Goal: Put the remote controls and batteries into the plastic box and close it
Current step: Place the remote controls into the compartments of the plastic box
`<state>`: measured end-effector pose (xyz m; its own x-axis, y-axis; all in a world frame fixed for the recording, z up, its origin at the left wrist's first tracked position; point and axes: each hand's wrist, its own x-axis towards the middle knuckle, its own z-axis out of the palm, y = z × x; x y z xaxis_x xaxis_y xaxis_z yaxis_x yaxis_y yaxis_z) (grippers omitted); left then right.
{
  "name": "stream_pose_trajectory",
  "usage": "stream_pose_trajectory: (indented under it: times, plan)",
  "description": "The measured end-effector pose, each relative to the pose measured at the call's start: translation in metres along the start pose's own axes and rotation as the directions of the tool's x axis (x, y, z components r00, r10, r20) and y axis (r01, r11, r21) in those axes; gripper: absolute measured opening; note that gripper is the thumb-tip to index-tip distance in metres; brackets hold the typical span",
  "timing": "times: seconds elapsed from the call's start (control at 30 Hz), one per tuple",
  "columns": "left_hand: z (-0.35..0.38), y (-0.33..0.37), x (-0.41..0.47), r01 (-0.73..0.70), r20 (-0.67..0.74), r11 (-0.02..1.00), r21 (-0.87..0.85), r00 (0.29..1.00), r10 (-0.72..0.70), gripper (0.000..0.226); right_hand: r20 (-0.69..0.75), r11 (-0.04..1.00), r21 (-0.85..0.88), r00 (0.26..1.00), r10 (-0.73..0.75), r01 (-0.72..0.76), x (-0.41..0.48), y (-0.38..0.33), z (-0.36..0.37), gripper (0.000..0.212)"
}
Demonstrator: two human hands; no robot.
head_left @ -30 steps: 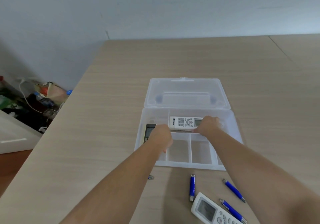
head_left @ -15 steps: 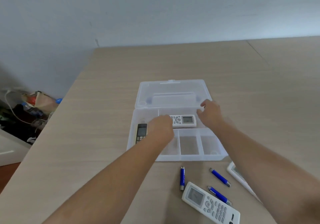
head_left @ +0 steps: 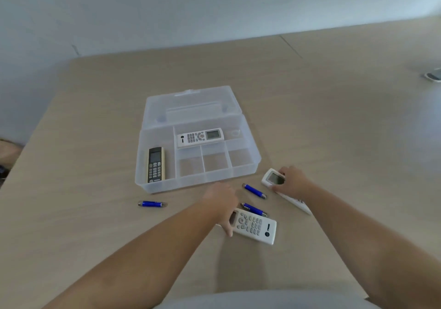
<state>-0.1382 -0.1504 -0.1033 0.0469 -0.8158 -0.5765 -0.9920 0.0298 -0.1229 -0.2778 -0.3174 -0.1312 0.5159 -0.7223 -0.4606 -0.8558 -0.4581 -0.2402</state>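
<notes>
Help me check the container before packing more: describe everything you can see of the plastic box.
The plastic box is clear, translucent plastic, lying on the table with its hinged lid flung open and flat behind it. Dividers form one long left compartment, one long rear compartment and three small front ones. A black-faced remote lies in the left, a white remote in the rear; the small ones look empty. Neither hand touches it.

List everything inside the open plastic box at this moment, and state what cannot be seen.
The plastic box holds two remotes: a dark remote in the left compartment and a white remote in the rear one. The three small front compartments look empty. Nothing covers the interior.
</notes>
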Motion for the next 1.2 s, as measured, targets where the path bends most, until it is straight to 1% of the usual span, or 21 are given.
stream_pose_trajectory:
  times: [0.07,0.1,0.17,0.23,0.33,0.4,0.43,0.5,0.57,0.6,0.63,0.67,0.7,0.77,0.8,0.87,0.93,0.97,1.07,1.13,1.2]
  plan:
    - [0.005,0.005,0.000,0.021,-0.038,1.000,-0.001,0.999,-0.021,0.072,-0.081,0.995,-0.094,0.996,-0.047,0.039,-0.004,0.004,0.010,0.056]
    - [0.006,0.006,0.000,0.033,-0.040,0.999,-0.022,0.999,-0.034,0.073,-0.100,0.995,-0.091,0.994,-0.051,0.042,-0.006,0.004,0.011,0.058]
    - [0.009,0.008,0.000,0.066,-0.009,0.995,-0.081,0.998,-0.067,0.078,-0.085,0.999,-0.013,0.996,-0.030,0.029,-0.009,0.003,0.013,0.063]
    - [0.011,0.010,0.000,0.105,0.028,0.984,-0.144,0.994,-0.102,0.079,-0.054,0.999,0.036,0.998,-0.014,0.016,-0.012,0.005,0.011,0.061]
    - [0.007,0.012,-0.006,0.160,0.096,0.916,-0.368,0.986,-0.134,0.058,-0.027,0.999,0.045,1.000,-0.008,0.010,-0.016,0.013,0.005,0.061]
    - [0.002,0.008,-0.010,0.194,0.162,0.813,-0.549,0.979,-0.124,0.050,0.007,0.988,0.151,1.000,-0.012,0.011,-0.017,0.017,-0.005,0.063]
    - [0.000,0.004,-0.013,0.202,0.172,0.737,-0.645,0.978,-0.118,0.049,0.025,0.973,0.228,0.999,-0.023,0.016,-0.016,0.017,-0.011,0.060]
    - [-0.007,-0.009,-0.020,0.174,0.150,0.518,-0.838,0.985,-0.087,0.035,0.048,0.940,0.339,0.997,-0.067,0.047,-0.015,0.012,-0.031,0.041]
    - [-0.018,-0.023,-0.032,0.096,0.076,0.230,-0.968,0.992,-0.097,0.013,0.059,0.896,0.437,0.992,-0.110,0.073,-0.017,0.000,-0.054,0.017]
    - [-0.023,-0.029,-0.038,0.055,0.047,0.067,-0.996,0.991,-0.122,0.008,0.060,0.878,0.472,0.990,-0.125,0.082,-0.018,-0.009,-0.066,0.008]
    - [-0.029,-0.035,-0.043,0.012,0.029,-0.114,-0.993,0.989,-0.146,0.008,0.053,0.867,0.489,0.989,-0.138,0.095,-0.018,-0.020,-0.078,0.008]
    - [-0.031,-0.042,-0.046,-0.032,0.012,-0.261,-0.965,0.987,-0.163,0.008,0.039,0.861,0.496,0.988,-0.147,0.109,-0.018,-0.031,-0.088,0.011]
    - [-0.034,-0.050,-0.049,-0.074,-0.005,-0.374,-0.924,0.983,-0.181,0.006,0.017,0.856,0.500,0.987,-0.159,0.130,-0.016,-0.044,-0.098,0.013]
    - [-0.036,-0.066,-0.053,-0.127,-0.005,-0.503,-0.855,0.972,-0.236,0.008,-0.040,0.838,0.517,0.983,-0.179,0.174,-0.012,-0.068,-0.111,0.013]
    - [-0.036,-0.076,-0.054,-0.144,0.016,-0.529,-0.836,0.958,-0.286,0.012,-0.078,0.819,0.539,0.979,-0.187,0.200,-0.008,-0.080,-0.116,0.011]
    - [-0.037,-0.096,-0.054,-0.121,0.124,-0.554,-0.824,0.915,-0.385,0.023,-0.153,0.766,0.599,0.972,-0.176,0.233,0.004,-0.102,-0.122,0.006]
    - [-0.037,-0.118,-0.054,-0.019,0.251,-0.524,-0.852,0.862,-0.440,0.037,-0.200,0.696,0.679,0.971,-0.130,0.233,0.020,-0.120,-0.123,0.006]
    - [-0.038,-0.129,-0.054,0.056,0.296,-0.474,-0.879,0.844,-0.447,0.043,-0.203,0.647,0.731,0.974,-0.099,0.218,0.029,-0.127,-0.120,0.008]
    - [-0.041,-0.155,-0.055,0.283,0.361,-0.239,-0.929,0.833,-0.419,0.053,-0.161,0.496,0.857,0.987,0.000,0.140,0.057,-0.142,-0.102,0.018]
    - [-0.042,-0.170,-0.049,0.358,0.376,-0.122,-0.925,0.827,-0.417,0.070,-0.086,0.384,0.921,0.996,0.039,0.064,0.076,-0.151,-0.086,0.012]
    - [-0.044,-0.185,-0.039,0.384,0.365,-0.052,-0.922,0.813,-0.454,0.088,-0.008,0.303,0.953,0.999,0.054,-0.009,0.091,-0.158,-0.072,0.010]
